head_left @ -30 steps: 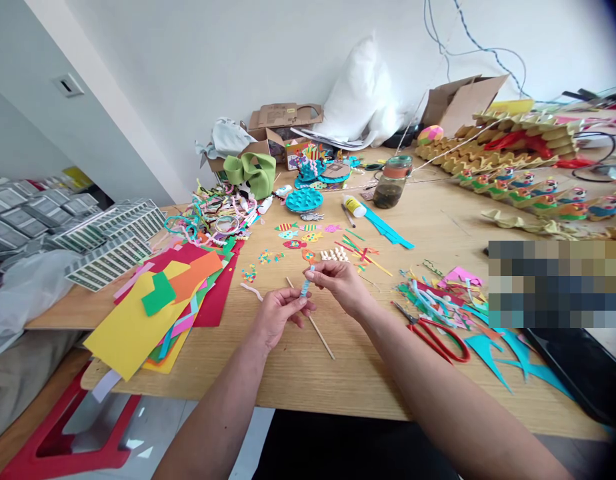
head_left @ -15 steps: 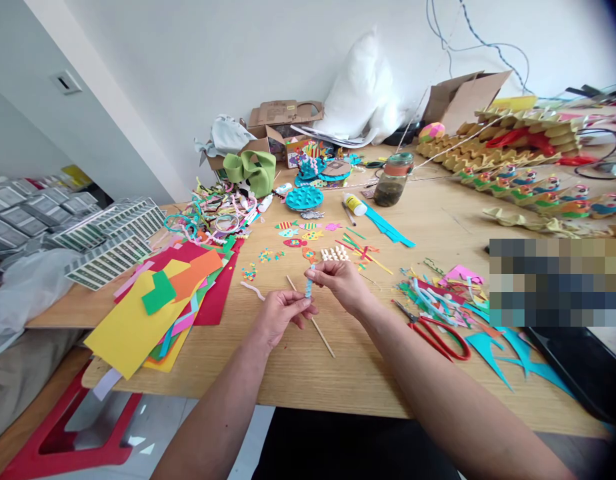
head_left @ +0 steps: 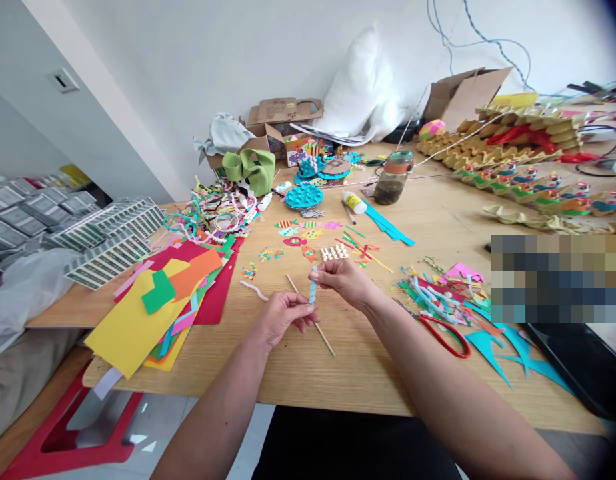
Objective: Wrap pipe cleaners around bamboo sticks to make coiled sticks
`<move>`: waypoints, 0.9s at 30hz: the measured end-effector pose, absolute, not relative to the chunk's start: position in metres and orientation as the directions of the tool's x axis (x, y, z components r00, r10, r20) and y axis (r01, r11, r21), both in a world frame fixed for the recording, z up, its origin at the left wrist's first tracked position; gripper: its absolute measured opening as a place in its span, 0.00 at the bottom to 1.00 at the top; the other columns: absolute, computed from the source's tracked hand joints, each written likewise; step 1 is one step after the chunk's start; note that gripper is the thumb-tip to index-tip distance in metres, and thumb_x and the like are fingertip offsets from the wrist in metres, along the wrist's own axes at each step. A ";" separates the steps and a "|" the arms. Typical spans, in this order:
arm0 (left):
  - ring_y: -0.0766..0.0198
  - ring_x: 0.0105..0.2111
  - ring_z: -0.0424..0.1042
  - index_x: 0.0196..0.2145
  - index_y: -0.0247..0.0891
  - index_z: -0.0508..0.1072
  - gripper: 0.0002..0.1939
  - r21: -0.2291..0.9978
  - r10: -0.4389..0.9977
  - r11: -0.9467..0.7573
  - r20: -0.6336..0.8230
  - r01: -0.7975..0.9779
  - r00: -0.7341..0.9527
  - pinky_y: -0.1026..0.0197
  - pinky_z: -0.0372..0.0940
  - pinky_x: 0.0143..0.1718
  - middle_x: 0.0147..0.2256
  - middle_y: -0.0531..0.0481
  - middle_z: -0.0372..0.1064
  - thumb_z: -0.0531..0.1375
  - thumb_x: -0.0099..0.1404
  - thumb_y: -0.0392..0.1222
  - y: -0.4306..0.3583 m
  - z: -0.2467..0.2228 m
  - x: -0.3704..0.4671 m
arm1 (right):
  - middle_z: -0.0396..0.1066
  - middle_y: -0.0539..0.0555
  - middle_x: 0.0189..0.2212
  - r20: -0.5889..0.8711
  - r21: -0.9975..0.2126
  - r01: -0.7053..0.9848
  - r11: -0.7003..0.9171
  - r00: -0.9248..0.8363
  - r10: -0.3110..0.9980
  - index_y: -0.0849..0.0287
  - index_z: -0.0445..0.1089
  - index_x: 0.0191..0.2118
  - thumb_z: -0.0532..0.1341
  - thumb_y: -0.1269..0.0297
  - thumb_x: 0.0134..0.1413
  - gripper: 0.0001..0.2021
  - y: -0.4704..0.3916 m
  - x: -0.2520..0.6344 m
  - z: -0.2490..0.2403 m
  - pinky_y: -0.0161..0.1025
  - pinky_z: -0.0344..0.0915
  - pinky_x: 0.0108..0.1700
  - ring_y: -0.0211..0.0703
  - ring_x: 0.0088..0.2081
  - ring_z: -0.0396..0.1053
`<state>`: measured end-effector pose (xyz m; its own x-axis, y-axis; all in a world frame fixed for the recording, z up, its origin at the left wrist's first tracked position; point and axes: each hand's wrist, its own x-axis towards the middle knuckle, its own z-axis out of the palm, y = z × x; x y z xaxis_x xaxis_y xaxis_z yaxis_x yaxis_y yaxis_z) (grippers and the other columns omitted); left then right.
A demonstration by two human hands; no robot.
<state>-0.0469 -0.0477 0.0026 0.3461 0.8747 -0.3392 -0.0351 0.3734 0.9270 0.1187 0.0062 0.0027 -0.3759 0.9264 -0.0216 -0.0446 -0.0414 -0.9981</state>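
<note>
Head view, one entry per item:

1. Left hand (head_left: 283, 315): fingers curled shut, pinching the lower end of a twisted blue strip (head_left: 313, 288). It hangs just above the wooden table (head_left: 338, 373), apparently anchoring that end so the strip stays taut.
2. Right hand (head_left: 344, 279): thumb and fingertips closed on the strip's upper end, wrist angled inward. The opposed grips suit twisting the strip into a spiral.
3. Twisted blue strip: short, pale blue, nearly upright between the two hands, clear of the table.
4. Wooden stick (head_left: 313, 319): thin skewer lying flat on the table, passing under the hands; neither hand visibly touches it.
5. Red-handled scissors (head_left: 441, 333): flat on the table, near the right forearm, within easy reach.
6. Coloured paper sheets (head_left: 158, 300): overlapping stack of yellow, orange, green and red, left of the left hand.
7. Paper scraps (head_left: 433, 297): loose pile of blue, green and pink offcuts just beyond the scissors.
8. Small fish cutouts (head_left: 301, 233): striped and spotted, laid out apart from one another beyond the hands.
9. Glue bottle (head_left: 355, 204): on its side, further back.
10. Glass jar (head_left: 392, 179): upright, well apart from the hands.
</note>
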 end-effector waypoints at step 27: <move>0.67 0.23 0.69 0.31 0.29 0.74 0.16 0.911 0.886 0.402 -0.360 -0.096 0.294 0.69 0.60 0.16 0.28 0.43 0.74 0.67 0.45 0.43 -0.047 -0.002 -0.045 | 0.61 0.47 0.16 0.010 -0.999 -0.043 -0.006 -0.352 0.936 0.62 0.67 0.20 0.65 0.52 0.40 0.17 0.006 0.120 0.006 0.34 0.49 0.24 0.31 0.20 0.53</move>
